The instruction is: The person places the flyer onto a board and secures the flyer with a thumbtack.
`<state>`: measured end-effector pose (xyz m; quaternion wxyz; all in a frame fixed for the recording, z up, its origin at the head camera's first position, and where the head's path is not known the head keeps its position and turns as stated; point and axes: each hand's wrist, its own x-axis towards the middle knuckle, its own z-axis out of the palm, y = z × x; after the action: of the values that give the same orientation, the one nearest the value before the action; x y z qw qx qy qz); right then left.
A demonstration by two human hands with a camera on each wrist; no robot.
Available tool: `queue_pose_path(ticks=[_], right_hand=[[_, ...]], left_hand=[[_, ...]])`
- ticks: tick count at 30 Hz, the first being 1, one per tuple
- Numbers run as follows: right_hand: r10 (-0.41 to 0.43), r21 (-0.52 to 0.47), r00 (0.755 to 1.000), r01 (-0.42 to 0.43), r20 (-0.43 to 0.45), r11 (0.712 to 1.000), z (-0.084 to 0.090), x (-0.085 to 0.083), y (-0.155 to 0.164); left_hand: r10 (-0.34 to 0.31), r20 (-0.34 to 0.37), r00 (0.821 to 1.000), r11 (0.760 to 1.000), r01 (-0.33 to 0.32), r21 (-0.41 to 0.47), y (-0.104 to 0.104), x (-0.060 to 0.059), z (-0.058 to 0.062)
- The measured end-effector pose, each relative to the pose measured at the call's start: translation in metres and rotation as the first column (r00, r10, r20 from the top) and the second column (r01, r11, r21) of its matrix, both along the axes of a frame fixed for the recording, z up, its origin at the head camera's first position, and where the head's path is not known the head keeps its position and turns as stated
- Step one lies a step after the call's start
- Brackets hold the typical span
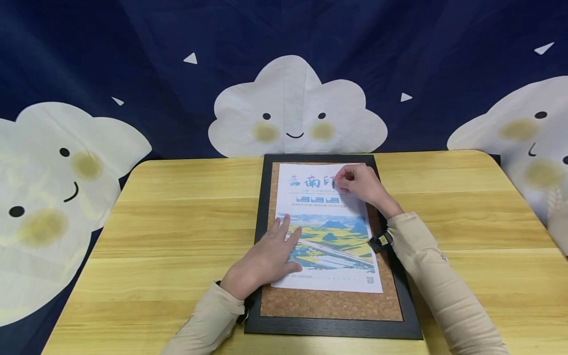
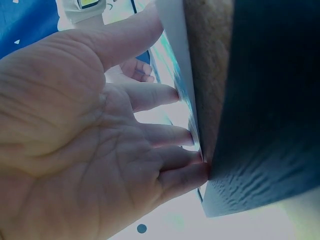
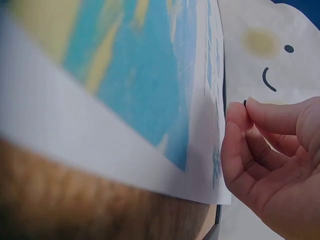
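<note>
A printed poster (image 1: 330, 249) with Chinese lettering and a landscape picture lies on a cork board (image 1: 333, 304) in a black frame (image 1: 333, 326). With fingers spread, my left hand (image 1: 266, 254) rests on the poster's lower left side; the left wrist view shows its fingertips (image 2: 172, 94) against the paper. My right hand (image 1: 361, 185) is over the upper right of the poster, near the large title. Its thumb and index finger pinch a tiny dark thing (image 3: 245, 103), mostly hidden by the fingertips, so its kind is unclear.
The board lies on a light wooden table (image 1: 186, 236), reaching close to its back edge. Behind hangs a dark blue cloth (image 1: 159, 29) printed with smiling white clouds. A dark wrist device (image 1: 380, 242) on the right arm hangs over the poster's right edge.
</note>
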<state>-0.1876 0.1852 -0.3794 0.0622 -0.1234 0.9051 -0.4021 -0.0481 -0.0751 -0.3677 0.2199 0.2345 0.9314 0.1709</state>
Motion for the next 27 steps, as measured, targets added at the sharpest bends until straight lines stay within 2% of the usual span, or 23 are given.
queue_pose_path(ticks=[13, 21, 27], right_hand=[[0.005, 0.007, 1.000, -0.005, 0.012, 1.000, -0.004, -0.006, -0.005], [0.014, -0.016, 0.999, -0.013, 0.049, 1.000, -0.006, -0.010, -0.007], [-0.018, -0.016, 0.995, 0.020, 0.094, 1.000, -0.006, -0.013, -0.009]], left_hand=[[-0.004, -0.005, 1.000, 1.000, 0.004, -0.011, 0.000, 0.000, 0.000], [-0.003, 0.009, 1.000, 1.000, 0.003, -0.011, 0.000, 0.001, 0.000], [-0.005, 0.010, 1.000, 1.000, 0.005, -0.011, -0.001, 0.000, 0.001]])
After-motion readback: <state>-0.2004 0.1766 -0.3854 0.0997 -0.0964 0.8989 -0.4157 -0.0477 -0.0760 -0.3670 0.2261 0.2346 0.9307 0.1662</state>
